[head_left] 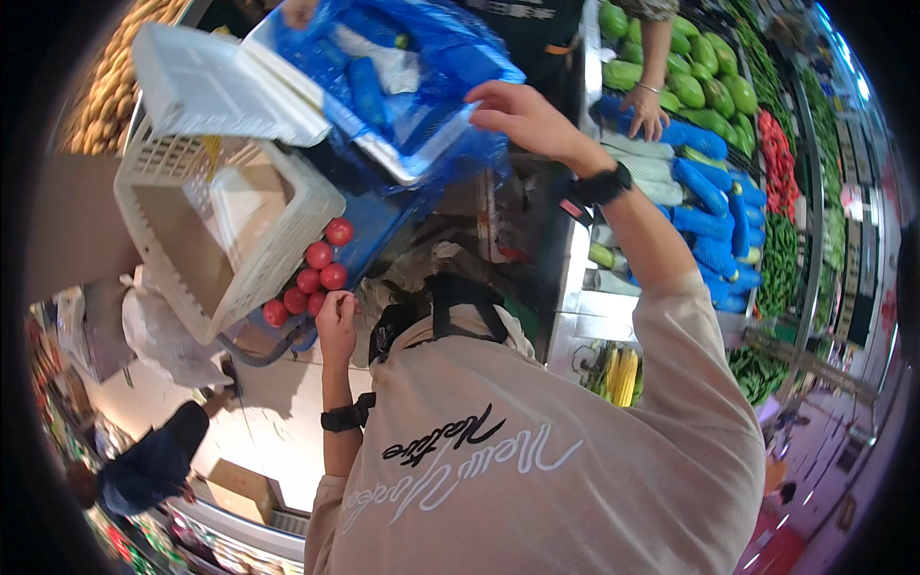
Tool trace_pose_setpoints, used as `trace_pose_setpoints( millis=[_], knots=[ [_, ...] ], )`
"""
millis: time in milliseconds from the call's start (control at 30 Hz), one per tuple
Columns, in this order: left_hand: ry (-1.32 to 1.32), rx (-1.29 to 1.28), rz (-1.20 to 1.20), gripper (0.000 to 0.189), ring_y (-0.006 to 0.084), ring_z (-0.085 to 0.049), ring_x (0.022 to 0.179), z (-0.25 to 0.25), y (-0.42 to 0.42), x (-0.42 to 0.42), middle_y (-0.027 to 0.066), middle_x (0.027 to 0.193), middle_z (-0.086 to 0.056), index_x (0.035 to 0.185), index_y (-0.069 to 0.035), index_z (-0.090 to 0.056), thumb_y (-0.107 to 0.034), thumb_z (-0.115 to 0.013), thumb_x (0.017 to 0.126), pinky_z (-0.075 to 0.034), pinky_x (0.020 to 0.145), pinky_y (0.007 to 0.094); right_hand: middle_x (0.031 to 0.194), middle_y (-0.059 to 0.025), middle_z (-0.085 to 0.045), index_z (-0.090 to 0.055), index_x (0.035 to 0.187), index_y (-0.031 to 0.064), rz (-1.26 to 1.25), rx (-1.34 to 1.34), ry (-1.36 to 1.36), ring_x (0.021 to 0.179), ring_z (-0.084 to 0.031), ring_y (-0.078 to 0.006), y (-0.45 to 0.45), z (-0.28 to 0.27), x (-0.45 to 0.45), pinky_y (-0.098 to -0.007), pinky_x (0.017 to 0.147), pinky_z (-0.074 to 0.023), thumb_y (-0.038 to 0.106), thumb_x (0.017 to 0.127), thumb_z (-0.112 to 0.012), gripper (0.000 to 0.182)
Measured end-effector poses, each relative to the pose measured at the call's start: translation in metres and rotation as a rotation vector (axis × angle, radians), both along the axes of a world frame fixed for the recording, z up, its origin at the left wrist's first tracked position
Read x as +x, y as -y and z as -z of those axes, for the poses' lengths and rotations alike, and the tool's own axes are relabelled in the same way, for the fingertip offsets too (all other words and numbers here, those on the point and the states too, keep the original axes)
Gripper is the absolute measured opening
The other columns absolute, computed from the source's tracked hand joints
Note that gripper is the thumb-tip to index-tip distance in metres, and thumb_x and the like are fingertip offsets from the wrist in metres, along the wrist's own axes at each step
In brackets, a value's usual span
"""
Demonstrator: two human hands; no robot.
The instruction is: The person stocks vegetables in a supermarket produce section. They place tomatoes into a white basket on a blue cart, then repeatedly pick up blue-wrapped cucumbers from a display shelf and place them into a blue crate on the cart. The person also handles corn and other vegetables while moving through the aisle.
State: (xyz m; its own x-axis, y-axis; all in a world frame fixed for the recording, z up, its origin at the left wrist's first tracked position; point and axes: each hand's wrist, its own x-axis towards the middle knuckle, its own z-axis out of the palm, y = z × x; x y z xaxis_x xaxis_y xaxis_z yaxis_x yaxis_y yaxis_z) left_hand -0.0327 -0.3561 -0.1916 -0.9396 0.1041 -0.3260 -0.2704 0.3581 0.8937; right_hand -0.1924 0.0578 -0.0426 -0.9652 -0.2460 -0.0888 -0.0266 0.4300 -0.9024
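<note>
My right hand (512, 115) reaches over the right edge of a white foam box (302, 93), its fingers apart beside the blue plastic liner (460, 50). Whether they touch the plastic cannot be told. Inside the box lie long vegetables in blue foam netting (366, 90) and a crumpled white wrapper (394, 66). My left hand (336, 322), fingers curled, is right by the nearest of several red tomatoes (309, 279). Its palm side is hidden, so I cannot see whether it holds anything. The tomatoes sit along a blue surface (370, 230) next to a cream plastic crate (287, 251).
A white foam lid (215, 86) leans over the crate. On the right, a metal-edged display (571, 302) carries netted vegetables (708, 223) and green gourds (708, 79), where another person's hand (645, 115) rests. A person (154, 460) and a cardboard box (241, 489) are at lower left.
</note>
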Motion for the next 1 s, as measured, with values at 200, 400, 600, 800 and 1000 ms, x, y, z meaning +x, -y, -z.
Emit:
trace_pose_setpoints(
  millis=[200, 400, 600, 800, 1000],
  knots=[
    [0.057, 0.032, -0.314, 0.016, 0.0140, -0.062, 0.074, 0.003, 0.035, 0.052, 0.0084, 0.085, -0.064, 0.098, 0.001, -0.057, -0.014, -0.051, 0.097, -0.048, 0.068, 0.0264, 0.126, -0.0186, -0.058, -0.051, 0.130, 0.0026, -0.638, 0.717, 0.138, 0.114, -0.057, -0.0319, 0.066, 0.106, -0.145, -0.0393, 0.097, -0.0447, 0.029, 0.083, -0.063, 0.056],
    [0.148, -0.045, -0.640, 0.017, 0.0159, -0.062, 0.074, -0.014, 0.039, 0.112, 0.0107, 0.083, -0.064, 0.098, 0.004, -0.058, -0.011, -0.050, 0.096, -0.049, 0.069, 0.0284, 0.121, -0.0190, -0.060, -0.057, 0.125, 0.0060, -0.885, 1.136, 0.577, 0.098, -0.062, -0.0315, 0.078, 0.175, -0.195, -0.0440, 0.078, -0.0504, 0.024, 0.077, -0.069, 0.052],
    [0.201, -0.051, -0.837, 0.018, 0.0159, -0.062, 0.071, -0.016, 0.031, 0.158, 0.0107, 0.083, -0.065, 0.096, 0.004, -0.057, -0.012, -0.050, 0.097, -0.049, 0.067, 0.0282, 0.125, -0.0201, -0.059, -0.061, 0.120, 0.0027, -0.987, 1.312, 0.587, 0.106, -0.060, -0.0361, 0.127, 0.141, -0.170, -0.0477, 0.081, -0.0516, 0.016, 0.073, -0.074, 0.050],
    [0.183, -0.037, -0.864, 0.018, 0.0159, -0.062, 0.071, -0.017, 0.045, 0.152, 0.0107, 0.083, -0.065, 0.097, 0.004, -0.057, -0.012, -0.049, 0.097, -0.050, 0.067, 0.0281, 0.126, -0.0185, -0.059, -0.059, 0.123, 0.0036, -1.009, 1.341, 0.554, 0.111, -0.059, -0.0349, 0.108, 0.185, -0.185, -0.0484, 0.087, -0.0512, 0.018, 0.068, -0.079, 0.061],
    [0.174, -0.003, -0.768, 0.018, 0.0152, -0.062, 0.073, -0.019, 0.064, 0.128, 0.0100, 0.083, -0.064, 0.097, 0.004, -0.057, -0.012, -0.049, 0.097, -0.050, 0.069, 0.0278, 0.124, -0.0203, -0.059, -0.048, 0.135, 0.0080, -1.044, 1.105, 0.304, 0.110, -0.060, -0.0356, 0.092, 0.148, -0.193, -0.0465, 0.087, -0.0512, 0.017, 0.062, -0.081, 0.081]
  ],
)
